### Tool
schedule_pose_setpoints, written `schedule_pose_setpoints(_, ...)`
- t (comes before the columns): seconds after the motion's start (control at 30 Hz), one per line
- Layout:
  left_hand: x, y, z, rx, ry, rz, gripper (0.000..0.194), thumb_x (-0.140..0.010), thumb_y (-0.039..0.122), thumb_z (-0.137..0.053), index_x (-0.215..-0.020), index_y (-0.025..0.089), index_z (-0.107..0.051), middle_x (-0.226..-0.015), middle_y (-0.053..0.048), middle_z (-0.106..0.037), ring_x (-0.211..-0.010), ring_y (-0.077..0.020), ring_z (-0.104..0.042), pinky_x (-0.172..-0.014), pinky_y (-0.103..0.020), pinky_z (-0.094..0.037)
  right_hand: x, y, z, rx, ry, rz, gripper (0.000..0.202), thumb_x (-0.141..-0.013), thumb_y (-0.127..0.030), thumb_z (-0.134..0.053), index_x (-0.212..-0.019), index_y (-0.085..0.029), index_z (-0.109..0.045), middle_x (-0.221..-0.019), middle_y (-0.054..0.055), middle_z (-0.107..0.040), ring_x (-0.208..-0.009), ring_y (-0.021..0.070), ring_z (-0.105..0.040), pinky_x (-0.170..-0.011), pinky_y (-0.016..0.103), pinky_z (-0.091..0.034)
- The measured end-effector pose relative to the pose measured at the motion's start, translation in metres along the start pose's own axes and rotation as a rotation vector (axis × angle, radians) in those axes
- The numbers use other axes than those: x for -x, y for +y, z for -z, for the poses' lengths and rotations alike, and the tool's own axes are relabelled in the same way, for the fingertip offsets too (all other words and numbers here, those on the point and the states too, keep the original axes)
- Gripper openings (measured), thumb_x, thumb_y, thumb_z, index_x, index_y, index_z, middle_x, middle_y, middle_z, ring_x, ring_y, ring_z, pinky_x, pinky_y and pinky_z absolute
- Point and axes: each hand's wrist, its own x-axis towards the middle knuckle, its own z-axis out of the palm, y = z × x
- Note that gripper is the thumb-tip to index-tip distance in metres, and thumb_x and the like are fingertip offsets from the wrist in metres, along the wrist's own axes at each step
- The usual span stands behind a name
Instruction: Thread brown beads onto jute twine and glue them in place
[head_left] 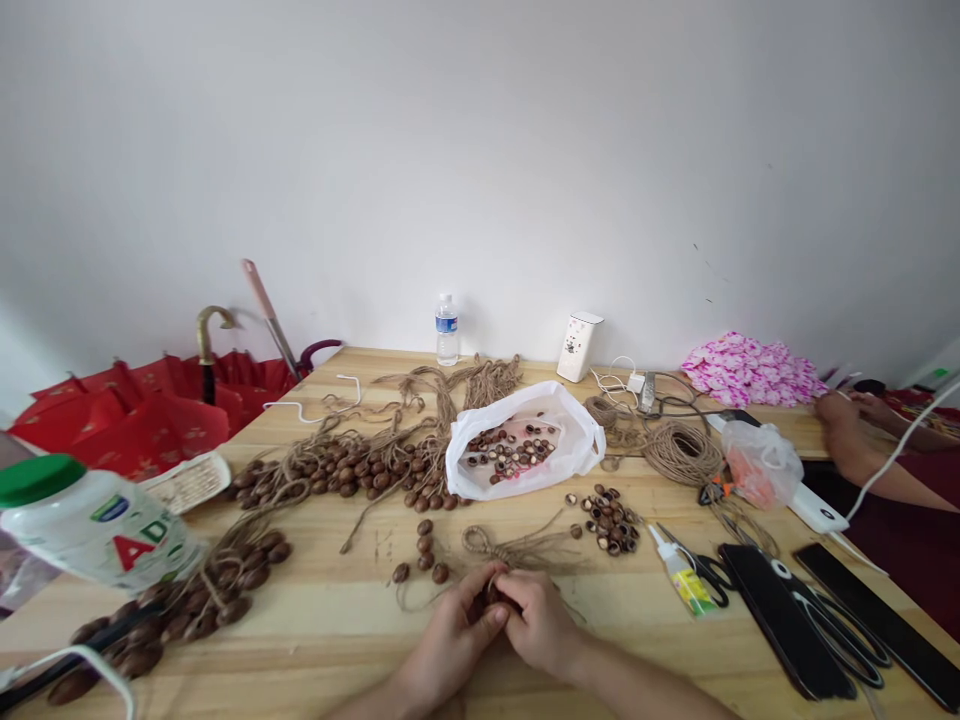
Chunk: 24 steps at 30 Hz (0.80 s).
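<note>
My left hand and my right hand meet at the near middle of the table, fingers pinched together. Between them shows part of a brown nut shell, mostly covered by my fingers. Just beyond my fingertips lies a bundle of jute twine with a knotted loop at its left end, its strands spreading right. Several whole brown shells sit left of the bundle. To its right is a pile of open, hollow shells. A white plastic bag beyond holds more halved shells.
Strung shells with twine cover the left middle. A white jar stands at left. Glue bottle, scissors, black phone and twine coil lie at right. Another person's arm rests at the right edge.
</note>
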Motion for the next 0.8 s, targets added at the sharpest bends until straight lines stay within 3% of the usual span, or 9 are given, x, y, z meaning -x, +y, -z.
schedule_pose_setpoints(0.5,-0.002,-0.0025,-0.0005,0.006,0.003,-0.01,0.04,-0.074,0.026,-0.061,-0.113,0.018,-0.059,-0.115,-0.01,-0.066,-0.111,-0.0265,-0.055,-0.1,-0.04,-0.039,-0.0012,-0.0001,0.0002,-0.01,-0.014,-0.018,0.008,-0.067,-0.014,-0.045,-0.061,-0.019,-0.044,-0.063,0.002,-0.054,-0.06,0.0149,-0.049,-0.057,0.024,-0.032)
schedule_pose_setpoints(0.8,-0.0029,0.0012,-0.0006,0.013,0.001,0.04,0.045,-0.074,0.036,-0.061,-0.116,0.018,-0.058,-0.115,-0.009,-0.066,-0.115,-0.027,-0.053,-0.102,-0.04,-0.037,-0.0034,0.0002,0.0025,-0.098,-0.033,-0.081,0.01,-0.067,-0.01,-0.048,-0.061,-0.017,-0.047,-0.063,0.0,-0.054,-0.061,0.013,-0.048,-0.057,0.022,-0.033)
